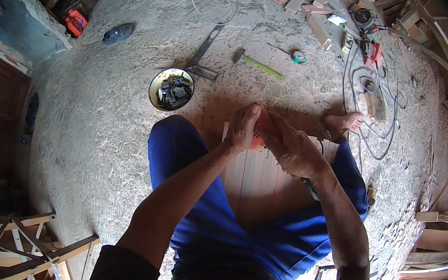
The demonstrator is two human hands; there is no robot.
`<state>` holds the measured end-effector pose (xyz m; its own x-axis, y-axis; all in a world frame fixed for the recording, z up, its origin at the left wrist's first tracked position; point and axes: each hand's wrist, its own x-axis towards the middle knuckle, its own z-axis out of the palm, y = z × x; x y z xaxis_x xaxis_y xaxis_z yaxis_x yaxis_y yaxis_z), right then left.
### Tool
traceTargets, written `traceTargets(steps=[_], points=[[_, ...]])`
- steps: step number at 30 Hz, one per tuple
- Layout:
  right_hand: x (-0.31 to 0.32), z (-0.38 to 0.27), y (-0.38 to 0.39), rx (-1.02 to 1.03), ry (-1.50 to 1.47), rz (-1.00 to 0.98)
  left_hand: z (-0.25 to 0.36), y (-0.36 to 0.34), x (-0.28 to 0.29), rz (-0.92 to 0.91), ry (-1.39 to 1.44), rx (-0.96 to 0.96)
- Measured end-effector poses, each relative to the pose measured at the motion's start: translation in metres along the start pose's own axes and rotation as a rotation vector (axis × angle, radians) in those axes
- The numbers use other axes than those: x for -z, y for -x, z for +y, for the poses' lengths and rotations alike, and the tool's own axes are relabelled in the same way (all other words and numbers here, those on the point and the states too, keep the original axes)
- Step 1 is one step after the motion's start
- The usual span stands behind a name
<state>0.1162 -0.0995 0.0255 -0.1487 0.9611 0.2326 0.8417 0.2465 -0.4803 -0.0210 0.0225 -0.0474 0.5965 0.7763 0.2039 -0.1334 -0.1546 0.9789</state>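
My left hand [241, 131] is closed on the front of an orange power tool [265, 124], probably a sander, over a panel of pale wooden slats [254, 188] between my legs. My right hand [295, 149] grips the same tool from the right, with its fingers partly hidden under the palm. A dark handle or cord end [309, 188] shows below my right wrist. My bare foot [343, 123] lies beyond the panel's right corner.
An enamel bowl of metal parts [171, 89], a metal square [201, 72], green-handled hammer [261, 66] and tape measure [298, 57] lie ahead. Cables [379, 153], power tools [372, 56] and wood offcuts [318, 31] are at right. A wooden frame [32, 245] stands at lower left.
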Motion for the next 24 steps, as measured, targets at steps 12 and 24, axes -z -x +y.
traceTargets(steps=[12, 24], points=[[0.055, -0.062, -0.029, -0.655, -0.366, -0.317, 0.0, -0.001, -0.002, 0.059, 0.033, 0.04], [0.084, -0.07, -0.032, -0.577, -0.232, -0.322, 0.044, -0.015, -0.01, 0.094, 0.196, 0.004]])
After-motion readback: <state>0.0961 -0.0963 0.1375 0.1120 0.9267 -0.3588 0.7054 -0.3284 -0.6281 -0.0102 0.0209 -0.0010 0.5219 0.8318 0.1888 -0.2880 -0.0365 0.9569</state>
